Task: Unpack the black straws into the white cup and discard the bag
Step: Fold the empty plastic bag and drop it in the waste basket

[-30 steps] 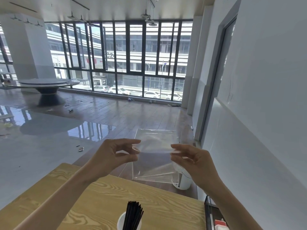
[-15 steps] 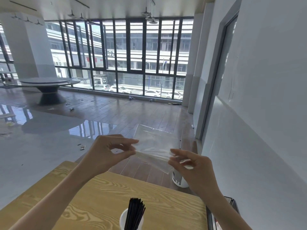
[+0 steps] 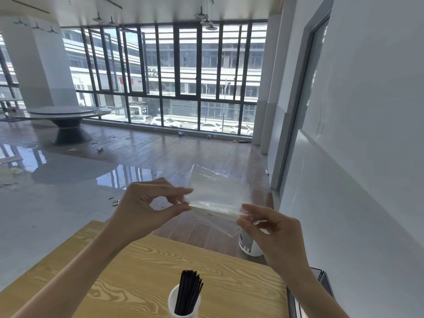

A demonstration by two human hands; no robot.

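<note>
Straws, black and bundled, stand upright in your white cup at the near edge of the wooden table. You hold the clear bag up in the air beyond the table's far edge, folded over on itself. Your left hand pinches its left end between thumb and fingertips; your right hand pinches its right end the same way.

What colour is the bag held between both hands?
Colourless, see-through plastic bag; the floor shows through it. Head view.
</note>
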